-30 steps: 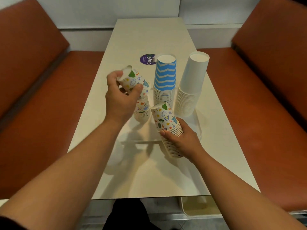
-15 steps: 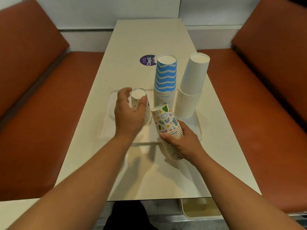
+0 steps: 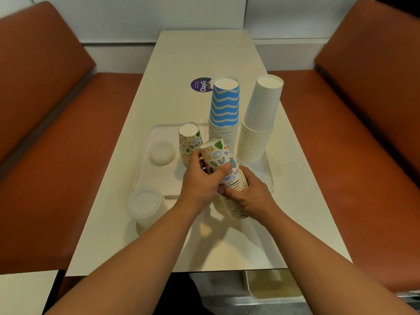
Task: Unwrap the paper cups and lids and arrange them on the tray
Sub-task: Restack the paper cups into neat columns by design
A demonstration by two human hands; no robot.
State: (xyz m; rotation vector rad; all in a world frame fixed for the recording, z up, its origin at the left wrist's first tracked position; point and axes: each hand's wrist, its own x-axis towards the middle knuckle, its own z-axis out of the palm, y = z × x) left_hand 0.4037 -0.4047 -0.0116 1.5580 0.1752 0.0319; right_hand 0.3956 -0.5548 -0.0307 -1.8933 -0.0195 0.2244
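A tilted stack of small doodle-print cups (image 3: 221, 160) is held over the near edge of the white tray (image 3: 145, 173). My right hand (image 3: 247, 196) grips its lower part. My left hand (image 3: 200, 180) wraps round the top cup, thumb across its side. On the tray a short stack of the same print cups (image 3: 188, 139) stands upside down, beside a tall blue zigzag stack (image 3: 225, 110) and a tall plain white stack (image 3: 261, 119). A small stack of clear lids (image 3: 161, 153) lies on the tray's left part.
A larger stack of clear lids (image 3: 145, 204) sits on the table by the tray's near left corner. A purple round sticker (image 3: 201, 84) marks the table behind the cups. Brown benches (image 3: 56, 155) flank both sides.
My left hand set a print cup on the short stack on the tray, let go, and came back to grasp the top cup of the stack in my right hand.
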